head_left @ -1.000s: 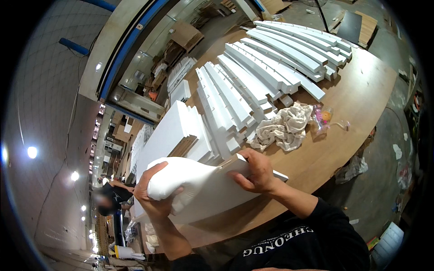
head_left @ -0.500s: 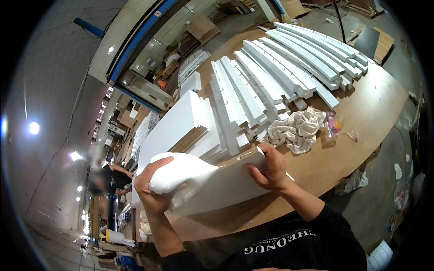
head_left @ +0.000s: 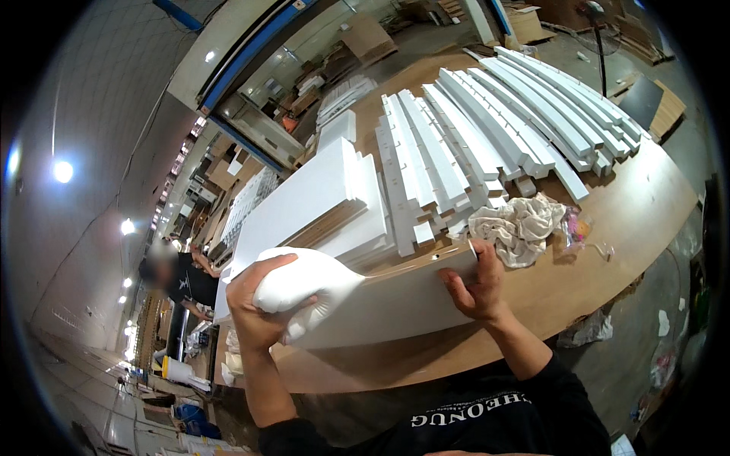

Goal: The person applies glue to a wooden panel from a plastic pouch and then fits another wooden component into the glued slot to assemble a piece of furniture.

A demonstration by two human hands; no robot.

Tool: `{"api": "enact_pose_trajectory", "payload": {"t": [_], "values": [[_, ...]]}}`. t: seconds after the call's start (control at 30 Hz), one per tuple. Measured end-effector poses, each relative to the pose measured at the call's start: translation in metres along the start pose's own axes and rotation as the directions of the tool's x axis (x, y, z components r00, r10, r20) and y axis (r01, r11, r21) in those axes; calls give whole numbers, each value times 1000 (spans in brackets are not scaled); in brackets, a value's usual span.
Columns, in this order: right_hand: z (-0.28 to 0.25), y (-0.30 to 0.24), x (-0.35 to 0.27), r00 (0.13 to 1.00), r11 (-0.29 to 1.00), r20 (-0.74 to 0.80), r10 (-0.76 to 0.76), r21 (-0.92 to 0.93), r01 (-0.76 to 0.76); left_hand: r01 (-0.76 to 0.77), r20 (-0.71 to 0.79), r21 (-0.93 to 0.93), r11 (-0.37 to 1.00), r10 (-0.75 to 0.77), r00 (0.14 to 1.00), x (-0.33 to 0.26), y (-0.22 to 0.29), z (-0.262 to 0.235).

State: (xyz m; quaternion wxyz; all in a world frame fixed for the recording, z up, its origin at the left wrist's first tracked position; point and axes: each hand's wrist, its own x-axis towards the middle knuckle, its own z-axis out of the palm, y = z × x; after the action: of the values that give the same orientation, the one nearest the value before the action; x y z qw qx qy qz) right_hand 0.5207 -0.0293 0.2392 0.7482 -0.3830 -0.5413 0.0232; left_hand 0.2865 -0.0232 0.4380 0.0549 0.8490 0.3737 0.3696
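**Cloth pressed on the white panel's end**

Left hand (head_left: 255, 315) has slid its balled white cloth (head_left: 304, 281) along the white panel (head_left: 395, 300), fingers clenched round it. Right hand (head_left: 475, 285) stays pinching the far end; the crumpled rag (head_left: 517, 224) lies just beyond, on the workbench (head_left: 608, 251)

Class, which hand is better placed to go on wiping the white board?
Probably the left hand: it grips the white cloth against the long white board, while the right hand only steadies the board's far end.
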Motion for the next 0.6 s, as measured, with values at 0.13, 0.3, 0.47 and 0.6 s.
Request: {"api": "enact_pose_trajectory", "payload": {"t": [0.13,0.3,0.47,0.6], "values": [[3,1,-1,1000,1000,-3,10,-6,-10,5,-17,8,1000,-5,1000,-5,-9,-8],[5,4,-4,1000,1000,-27,-14,-22,13,1,-7,-17,1000,-2,1000,-7,-18,-19],[10,5,-7,998,997,-66,6,-76,-11,-10,22,-5,1000,11,1000,-8,-27,-28],[12,7,-12,995,996,-95,39,-78,-47,-23,27,-20,1000,24,999,-11,-39,-38]]}}
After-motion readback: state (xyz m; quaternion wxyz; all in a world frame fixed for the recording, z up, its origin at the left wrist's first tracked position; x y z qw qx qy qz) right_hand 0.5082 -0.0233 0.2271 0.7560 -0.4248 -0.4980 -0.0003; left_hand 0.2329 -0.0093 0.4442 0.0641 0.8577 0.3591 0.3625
